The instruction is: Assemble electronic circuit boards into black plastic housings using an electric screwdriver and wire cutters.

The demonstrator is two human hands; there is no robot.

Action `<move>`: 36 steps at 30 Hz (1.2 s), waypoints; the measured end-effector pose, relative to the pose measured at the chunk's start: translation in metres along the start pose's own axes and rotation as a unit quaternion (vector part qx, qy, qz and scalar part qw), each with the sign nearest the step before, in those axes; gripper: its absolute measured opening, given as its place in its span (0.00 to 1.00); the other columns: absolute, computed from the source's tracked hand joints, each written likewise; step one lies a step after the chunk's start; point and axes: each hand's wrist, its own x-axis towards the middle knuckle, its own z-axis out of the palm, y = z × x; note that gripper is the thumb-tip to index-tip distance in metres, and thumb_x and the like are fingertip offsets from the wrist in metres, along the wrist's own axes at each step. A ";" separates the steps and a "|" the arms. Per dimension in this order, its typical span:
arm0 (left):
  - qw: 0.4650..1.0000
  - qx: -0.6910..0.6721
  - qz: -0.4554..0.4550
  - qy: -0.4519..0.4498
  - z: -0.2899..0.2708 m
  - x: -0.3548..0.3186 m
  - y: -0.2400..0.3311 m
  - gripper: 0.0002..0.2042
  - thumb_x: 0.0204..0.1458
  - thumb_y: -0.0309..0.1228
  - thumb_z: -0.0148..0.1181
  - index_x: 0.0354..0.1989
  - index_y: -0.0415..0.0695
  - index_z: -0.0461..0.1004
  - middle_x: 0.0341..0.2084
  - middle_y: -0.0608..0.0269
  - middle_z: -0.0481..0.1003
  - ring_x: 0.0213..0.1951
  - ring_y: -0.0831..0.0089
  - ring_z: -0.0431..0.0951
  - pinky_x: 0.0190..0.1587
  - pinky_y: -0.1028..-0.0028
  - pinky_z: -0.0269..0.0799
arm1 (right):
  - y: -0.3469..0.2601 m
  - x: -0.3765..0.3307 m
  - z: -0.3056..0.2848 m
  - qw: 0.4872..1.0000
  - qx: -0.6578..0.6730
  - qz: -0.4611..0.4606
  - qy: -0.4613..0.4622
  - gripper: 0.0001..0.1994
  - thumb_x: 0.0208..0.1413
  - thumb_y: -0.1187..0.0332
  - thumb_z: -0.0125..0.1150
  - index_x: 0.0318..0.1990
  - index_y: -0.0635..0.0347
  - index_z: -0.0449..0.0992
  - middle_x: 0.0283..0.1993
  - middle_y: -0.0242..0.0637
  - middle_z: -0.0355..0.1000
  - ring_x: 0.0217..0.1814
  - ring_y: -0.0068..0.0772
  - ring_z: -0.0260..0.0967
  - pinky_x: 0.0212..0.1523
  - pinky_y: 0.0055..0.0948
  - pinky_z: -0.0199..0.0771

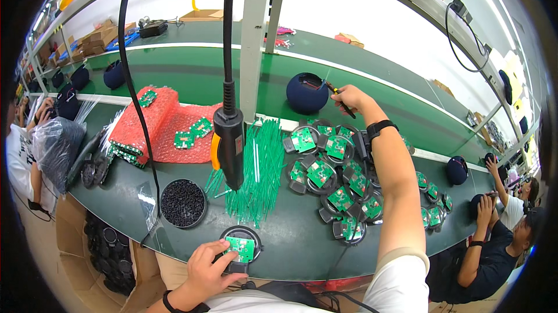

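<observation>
Driver (229,150): hangs nearest us, tip down, beyond our left hand (206,269) and left of our right hand (353,99), hiding some green ties (254,197).
Left hand: fingers spread over a board (240,248) on a black base (239,230); whether they grip it we cannot tell.
Right hand: well apart from the left, farther out, closed on a slim tool (333,88).
Shell (307,102): dark blue, round, open side up, on the belt (203,83) just left of our right hand.
Pile (340,198): bases with boards, nearer us than our right hand; our forearm covers part of it.
Bowl (206,208): black screws (182,202), left of and beyond our left hand.
Wrap (165,121): red, beyond the bowl, with boards on it.
Cable (124,28): black, crosses before the wrap.
Post (254,51): pale, stands between driver and shell.
Carton (67,237): black parts inside, below the bench, left of our left hand.
</observation>
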 end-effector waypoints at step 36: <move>1.000 0.002 0.000 -0.003 0.000 -0.003 -0.002 0.27 0.36 0.49 0.82 0.42 0.47 0.83 0.45 0.58 0.78 0.49 0.57 0.81 0.47 0.62 0.78 | 0.046 0.006 -0.049 0.979 -0.197 -0.042 0.023 0.15 0.66 0.59 0.66 0.42 0.66 0.80 0.33 0.38 0.79 0.30 0.30 0.75 0.31 0.36 0.77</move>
